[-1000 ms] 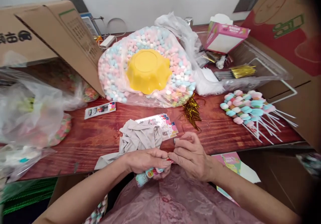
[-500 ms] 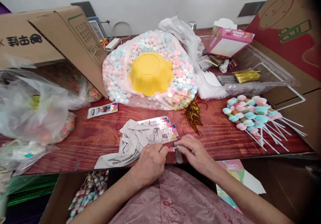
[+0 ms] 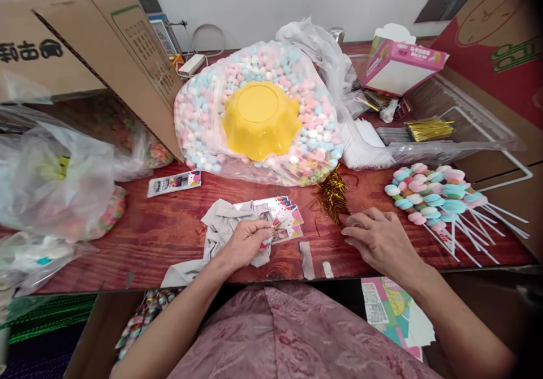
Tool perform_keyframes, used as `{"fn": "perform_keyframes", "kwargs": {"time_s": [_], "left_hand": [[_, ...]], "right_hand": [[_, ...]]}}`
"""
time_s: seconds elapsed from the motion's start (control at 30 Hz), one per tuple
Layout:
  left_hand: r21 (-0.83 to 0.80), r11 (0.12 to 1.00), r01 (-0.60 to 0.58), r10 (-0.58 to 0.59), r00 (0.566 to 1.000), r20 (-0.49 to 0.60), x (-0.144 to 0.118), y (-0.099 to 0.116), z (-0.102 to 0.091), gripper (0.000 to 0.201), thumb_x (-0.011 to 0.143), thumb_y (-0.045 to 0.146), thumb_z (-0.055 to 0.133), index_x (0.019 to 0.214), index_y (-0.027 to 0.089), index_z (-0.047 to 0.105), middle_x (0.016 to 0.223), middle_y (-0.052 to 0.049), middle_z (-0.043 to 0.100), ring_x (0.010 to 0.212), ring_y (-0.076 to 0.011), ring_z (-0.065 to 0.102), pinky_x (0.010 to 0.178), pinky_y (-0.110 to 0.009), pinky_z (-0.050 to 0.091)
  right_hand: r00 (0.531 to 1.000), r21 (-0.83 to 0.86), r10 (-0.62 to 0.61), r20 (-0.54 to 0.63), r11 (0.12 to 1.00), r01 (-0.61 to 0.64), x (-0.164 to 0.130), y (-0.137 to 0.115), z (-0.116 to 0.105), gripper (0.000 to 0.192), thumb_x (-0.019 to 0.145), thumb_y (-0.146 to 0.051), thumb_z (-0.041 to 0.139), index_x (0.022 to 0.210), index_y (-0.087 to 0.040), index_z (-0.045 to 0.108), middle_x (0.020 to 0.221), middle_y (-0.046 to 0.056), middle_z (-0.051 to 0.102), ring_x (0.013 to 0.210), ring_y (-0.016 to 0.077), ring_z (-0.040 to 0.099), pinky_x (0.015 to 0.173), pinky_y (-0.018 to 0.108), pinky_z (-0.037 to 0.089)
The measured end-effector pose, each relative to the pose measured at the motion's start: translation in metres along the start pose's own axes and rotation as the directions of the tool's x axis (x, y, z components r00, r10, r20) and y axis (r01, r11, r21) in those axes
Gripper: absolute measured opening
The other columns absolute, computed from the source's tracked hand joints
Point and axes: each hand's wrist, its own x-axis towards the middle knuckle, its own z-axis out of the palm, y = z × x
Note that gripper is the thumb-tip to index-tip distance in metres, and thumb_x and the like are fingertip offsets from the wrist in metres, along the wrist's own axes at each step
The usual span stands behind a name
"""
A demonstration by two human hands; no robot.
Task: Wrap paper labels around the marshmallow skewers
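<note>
My left hand (image 3: 244, 242) is closed around a small wrapped candy item, pinched between thumb and fingers over the grey cloth (image 3: 220, 229) and a printed card (image 3: 285, 216). My right hand (image 3: 377, 240) rests on the red-brown table (image 3: 169, 226) with its fingertips at the bunch of gold twist ties (image 3: 333, 195); I cannot tell whether it has pinched one. Two small paper strips (image 3: 306, 259) lie near the table's front edge between my hands.
A big clear bag of pastel marshmallows (image 3: 207, 119) carries an upturned yellow bowl (image 3: 259, 120). Marshmallow skewers (image 3: 432, 195) lie at the right. Cardboard boxes (image 3: 85, 45) and plastic bags (image 3: 51, 181) crowd the left; a pink box (image 3: 403, 65) and red carton (image 3: 500, 45) stand at the right.
My hands have separated: the right one has let go and moved right to the gold twist ties. The left hand keeps the wrapped item and moved up over the cloth. Paper strips now lie on the table.
</note>
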Motion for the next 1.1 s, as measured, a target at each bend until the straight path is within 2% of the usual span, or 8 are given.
{"fn": "perform_keyframes", "kwargs": {"time_s": [0.3, 0.57, 0.63, 0.7, 0.8, 0.87, 0.93, 1.1], "left_hand": [[-0.197, 0.973, 0.124, -0.098, 0.986, 0.135, -0.017, 0.033, 0.021, 0.027, 0.07, 0.041, 0.066, 0.065, 0.014, 0.062, 0.059, 0.003, 0.05, 0.051, -0.0069, 0.041, 0.049, -0.02, 0.032], [-0.228, 0.856, 0.464, -0.212, 0.717, 0.664, -0.03, 0.02, 0.034, 0.029, 0.068, 0.041, 0.068, 0.072, 0.013, 0.061, 0.059, -0.001, 0.058, 0.043, -0.009, 0.047, 0.04, -0.021, 0.035], [-0.057, 0.96, 0.274, -0.177, 0.752, 0.634, -0.036, 0.022, 0.032, 0.027, 0.077, 0.041, 0.062, 0.078, 0.013, 0.064, 0.064, -0.001, 0.058, 0.051, -0.0103, 0.05, 0.049, -0.023, 0.041], [0.246, 0.962, -0.114, -0.036, 0.845, 0.533, -0.043, 0.026, 0.033, 0.024, 0.088, 0.035, 0.053, 0.087, 0.014, 0.066, 0.075, -0.003, 0.061, 0.065, -0.0135, 0.056, 0.063, -0.026, 0.046], [0.655, 0.57, -0.496, 0.242, 0.863, 0.443, -0.053, 0.027, 0.041, 0.024, 0.094, 0.024, 0.044, 0.097, 0.017, 0.067, 0.086, -0.006, 0.063, 0.077, -0.018, 0.058, 0.073, -0.031, 0.046], [0.747, 0.398, -0.533, 0.344, 0.841, 0.417, -0.056, 0.022, 0.044, 0.025, 0.094, 0.021, 0.042, 0.097, 0.017, 0.066, 0.083, -0.006, 0.062, 0.074, -0.0181, 0.057, 0.07, -0.031, 0.044], [0.761, 0.395, -0.514, 0.405, 0.841, 0.358, -0.055, 0.017, 0.043, 0.024, 0.094, 0.019, 0.042, 0.091, 0.016, 0.066, 0.079, -0.005, 0.06, 0.071, -0.0165, 0.055, 0.066, -0.029, 0.041], [0.536, 0.749, -0.39, 0.395, 0.912, 0.112, -0.044, 0.01, 0.028, 0.032, 0.098, 0.023, 0.042, 0.079, 0.015, 0.067, 0.07, -0.001, 0.056, 0.066, -0.0113, 0.05, 0.063, -0.024, 0.037]], "right_hand": [[0.929, 0.152, -0.095, -0.359, 0.976, 0.158, 0.009, -0.039, -0.027, 0.027, 0.088, -0.016, 0.065, 0.114, -0.023, 0.066, 0.114, 0.006, 0.07, 0.099, 0.0219, 0.058, 0.087, 0.041, 0.042], [0.869, 0.268, -0.362, -0.336, 0.848, 0.457, 0.018, -0.084, -0.009, 0.023, 0.096, -0.011, 0.042, 0.091, -0.016, 0.064, 0.09, 0.004, 0.072, 0.095, 0.0186, 0.059, 0.088, 0.044, 0.032], [0.92, 0.39, -0.316, -0.231, 0.836, 0.385, 0.012, -0.09, -0.007, 0.026, 0.095, -0.009, 0.04, 0.081, -0.016, 0.06, 0.078, 0.003, 0.068, 0.088, 0.0182, 0.057, 0.082, 0.041, 0.031], [0.978, 0.516, -0.206, -0.045, 0.833, 0.199, 0.006, -0.095, -0.005, 0.025, 0.095, -0.013, 0.042, 0.076, -0.016, 0.058, 0.073, 0.003, 0.064, 0.081, 0.0174, 0.055, 0.077, 0.037, 0.031], [0.968, 0.668, -0.057, 0.242, 0.734, -0.124, 0.002, -0.098, -0.003, 0.026, 0.095, -0.021, 0.048, 0.072, -0.017, 0.058, 0.071, 0.001, 0.061, 0.073, 0.0148, 0.054, 0.069, 0.031, 0.033], [0.949, 0.727, -0.008, 0.314, 0.646, -0.235, 0.001, -0.092, -0.001, 0.027, 0.095, -0.023, 0.051, 0.07, -0.017, 0.059, 0.07, 0.0, 0.061, 0.07, 0.0134, 0.055, 0.066, 0.028, 0.035], [0.964, 0.749, 0.037, 0.263, 0.622, -0.228, 0.003, -0.079, -0.001, 0.025, 0.096, -0.027, 0.052, 0.075, -0.019, 0.064, 0.074, 0.001, 0.064, 0.074, 0.014, 0.057, 0.07, 0.028, 0.037], [0.964, 0.39, 0.263, 0.047, 0.883, -0.26, 0.023, -0.041, 0.0, 0.025, 0.093, -0.038, 0.059, 0.078, -0.019, 0.068, 0.078, 0.003, 0.067, 0.077, 0.0176, 0.054, 0.073, 0.031, 0.036]]}}
